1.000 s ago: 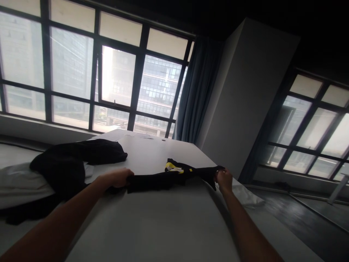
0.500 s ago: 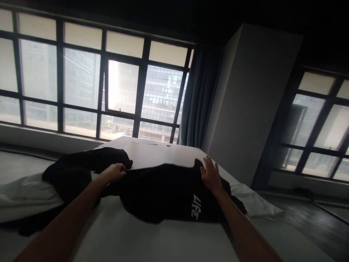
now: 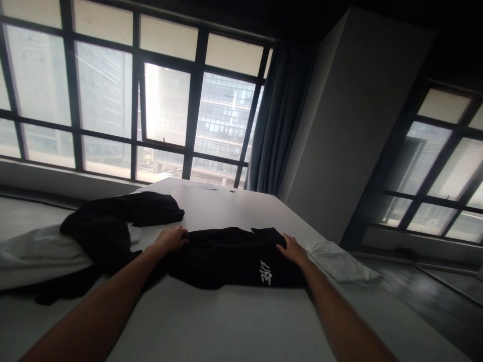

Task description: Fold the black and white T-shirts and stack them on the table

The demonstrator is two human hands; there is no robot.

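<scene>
A black garment (image 3: 226,261) with white "LIFE" lettering lies as a wide strip across the white table in front of me. At its left end, my left hand (image 3: 172,238) is closed on the cloth with curled fingers. My right hand (image 3: 294,249) grips the far right part, its thumb on the fabric and its other fingers partly hidden. Left of my left hand, a second black cloth (image 3: 101,226) lies crumpled, apart from the lettered garment along its upper part.
White cloth (image 3: 41,251) lies at the left, partly under the black heap. Another white cloth (image 3: 343,264) is bunched at the right table edge. The white table (image 3: 211,206) stretches toward the windows, with papers (image 3: 198,185) at its far end. A grey pillar (image 3: 347,120) stands beyond.
The lettered garment's right end has drawn in and its strip is narrower. My right hand has gone from spread fingers to gripping the cloth. My left hand has shifted slightly right.
</scene>
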